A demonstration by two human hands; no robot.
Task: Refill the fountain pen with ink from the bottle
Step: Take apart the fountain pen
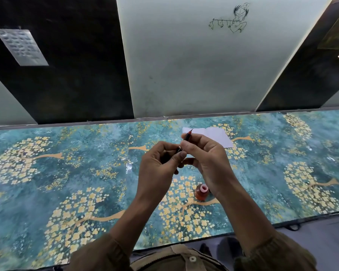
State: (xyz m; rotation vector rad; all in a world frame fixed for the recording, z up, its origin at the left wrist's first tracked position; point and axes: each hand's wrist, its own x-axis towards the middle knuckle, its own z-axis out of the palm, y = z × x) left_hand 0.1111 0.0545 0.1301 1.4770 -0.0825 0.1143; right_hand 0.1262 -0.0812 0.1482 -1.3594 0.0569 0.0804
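Both hands are raised above the patterned table (67,153), holding a fountain pen between them. My right hand (205,159) pinches the pen's front section (187,136), whose dark reddish body and nib point up and away. My left hand (159,169) grips the dark pen barrel (178,149), with a metal ring showing at the joint; most of the barrel is hidden in the fingers. The two parts meet at my fingertips; whether they are joined I cannot tell. The small ink bottle (201,192), reddish with a pale open mouth, stands on the table below my right wrist.
A white sheet of paper (217,134) lies on the table beyond my hands, near the wall. The table's near edge (243,229) runs just in front of my body. A drawing is on the pale wall panel (184,65) behind.
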